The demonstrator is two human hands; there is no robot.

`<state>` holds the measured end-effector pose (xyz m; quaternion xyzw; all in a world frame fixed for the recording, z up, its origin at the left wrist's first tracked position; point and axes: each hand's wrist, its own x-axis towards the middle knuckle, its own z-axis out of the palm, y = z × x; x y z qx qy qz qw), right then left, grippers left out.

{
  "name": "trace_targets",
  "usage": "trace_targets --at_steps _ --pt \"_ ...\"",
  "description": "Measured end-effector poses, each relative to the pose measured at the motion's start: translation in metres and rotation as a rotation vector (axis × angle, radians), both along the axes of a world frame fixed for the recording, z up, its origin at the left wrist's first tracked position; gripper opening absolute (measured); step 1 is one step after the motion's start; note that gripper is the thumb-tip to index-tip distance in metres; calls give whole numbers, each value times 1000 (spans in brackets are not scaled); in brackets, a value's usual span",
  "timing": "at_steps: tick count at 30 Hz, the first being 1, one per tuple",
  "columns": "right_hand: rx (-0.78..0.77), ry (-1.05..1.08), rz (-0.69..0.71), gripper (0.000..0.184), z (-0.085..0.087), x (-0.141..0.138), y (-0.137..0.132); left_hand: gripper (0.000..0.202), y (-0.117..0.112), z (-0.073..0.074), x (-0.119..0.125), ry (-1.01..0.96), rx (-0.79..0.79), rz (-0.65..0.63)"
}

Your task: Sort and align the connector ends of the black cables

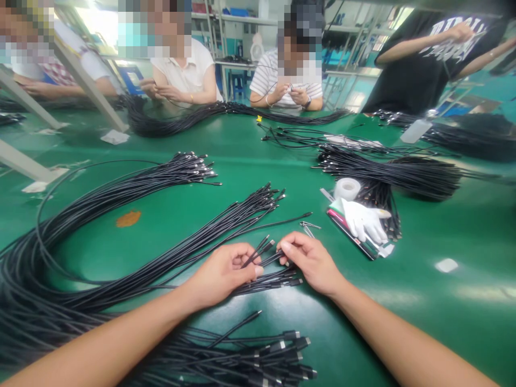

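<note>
Both my hands are over a green workbench, in front of a large fan of thin black cables (pixel 133 258) with metal-tipped connectors. My left hand (pixel 220 273) is shut on a few black cable ends (pixel 256 252), and my right hand (pixel 310 263) pinches a cable end (pixel 274 259) close to them. The two hands nearly touch. Under my wrists runs a small cable bunch (pixel 270 285). Nearer me, a bundle of cables with thicker connectors (pixel 266 355) lies below my left forearm.
Metal tweezers (pixel 308 228) lie just beyond my right hand. Further right are a white glove (pixel 365 220), a tape roll (pixel 346 189) and more cable bundles (pixel 387 172). Several co-workers sit across the bench, handling cables (pixel 177 121). A white bottle (pixel 415 131) lies at the far right.
</note>
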<state>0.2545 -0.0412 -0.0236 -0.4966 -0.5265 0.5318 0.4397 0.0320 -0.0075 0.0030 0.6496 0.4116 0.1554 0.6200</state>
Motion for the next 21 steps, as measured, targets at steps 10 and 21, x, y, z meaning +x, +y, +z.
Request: trace_targets --at_steps 10,21 --pt "-16 -31 -24 43 3 -1 0 31 1 0 0 -17 -28 28" --pt "-24 -77 -27 48 5 -1 -1 38 0 3 0 30 -62 12"
